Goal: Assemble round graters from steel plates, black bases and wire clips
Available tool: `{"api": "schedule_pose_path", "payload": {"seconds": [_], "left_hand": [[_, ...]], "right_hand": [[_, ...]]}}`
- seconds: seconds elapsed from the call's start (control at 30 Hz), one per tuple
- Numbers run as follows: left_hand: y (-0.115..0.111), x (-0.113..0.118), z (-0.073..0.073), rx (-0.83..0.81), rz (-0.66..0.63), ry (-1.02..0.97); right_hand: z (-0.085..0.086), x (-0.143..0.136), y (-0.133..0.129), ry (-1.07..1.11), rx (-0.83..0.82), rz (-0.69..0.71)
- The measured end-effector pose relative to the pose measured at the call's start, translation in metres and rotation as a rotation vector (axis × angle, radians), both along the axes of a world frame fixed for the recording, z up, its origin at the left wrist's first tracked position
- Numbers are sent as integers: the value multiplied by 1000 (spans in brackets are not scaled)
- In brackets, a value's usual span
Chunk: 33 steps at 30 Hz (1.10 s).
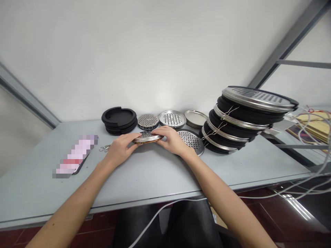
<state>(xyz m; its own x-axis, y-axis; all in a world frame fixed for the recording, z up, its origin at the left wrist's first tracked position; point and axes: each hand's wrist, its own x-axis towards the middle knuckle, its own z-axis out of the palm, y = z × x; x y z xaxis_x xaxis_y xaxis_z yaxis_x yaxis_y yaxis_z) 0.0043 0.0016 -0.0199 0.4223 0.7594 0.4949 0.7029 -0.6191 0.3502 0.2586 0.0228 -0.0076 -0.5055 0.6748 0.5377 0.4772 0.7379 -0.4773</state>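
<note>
Both hands grip a round metal grater disc point(147, 137) by its rim, tilted a little over the front middle of the table. My left hand point(121, 146) is closed on its left edge, the thumb below and fingers on top. On the opposite edge my right hand point(172, 139) is closed in the same way. Something golden-brown shows under the disc; I cannot make out what it is. Beside my right wrist lies a dark flat grater plate point(191, 140) with many slots. Small wire clips point(105, 148) rest next to my left hand.
Black round bases point(119, 119) are stacked at the back left. Along the wall sit a stack of perforated discs point(148, 121), a silver grater disc point(172, 119) and metal rings point(196, 117). A tall leaning stack of clipped graters point(243, 120) stands right. A phone point(77, 155) lies left; white cables point(318, 165) hang right.
</note>
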Motion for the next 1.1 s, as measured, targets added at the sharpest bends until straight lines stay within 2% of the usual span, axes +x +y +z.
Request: {"api": "schedule_pose_path", "payload": {"seconds": [0.23, 0.37, 0.43, 0.53, 0.6, 0.77, 0.93, 1.0, 1.1], "left_hand": [[2, 2, -3, -86, 10, -38], [0, 2, -1, -147, 29, -112], [-2, 4, 2, -167, 38, -183], [-4, 8, 7, -178, 31, -319], [-4, 10, 10, -189, 49, -428], [1, 9, 11, -258, 102, -678], [4, 8, 10, -388, 98, -738], [3, 9, 13, -439, 121, -747], [2, 10, 18, -449, 142, -745]], "right_hand": [[-1, -2, -3, -97, 39, -55], [1, -3, -4, -50, 38, -61], [0, -2, -3, 12, 42, -121], [0, 1, -1, 72, 15, -289], [2, 2, -1, 102, -40, -328], [8, 1, -4, 267, -213, -89], [11, -2, -4, 459, -332, 26], [11, -2, -3, 533, -314, 48], [9, -1, -2, 551, -128, -40]]}}
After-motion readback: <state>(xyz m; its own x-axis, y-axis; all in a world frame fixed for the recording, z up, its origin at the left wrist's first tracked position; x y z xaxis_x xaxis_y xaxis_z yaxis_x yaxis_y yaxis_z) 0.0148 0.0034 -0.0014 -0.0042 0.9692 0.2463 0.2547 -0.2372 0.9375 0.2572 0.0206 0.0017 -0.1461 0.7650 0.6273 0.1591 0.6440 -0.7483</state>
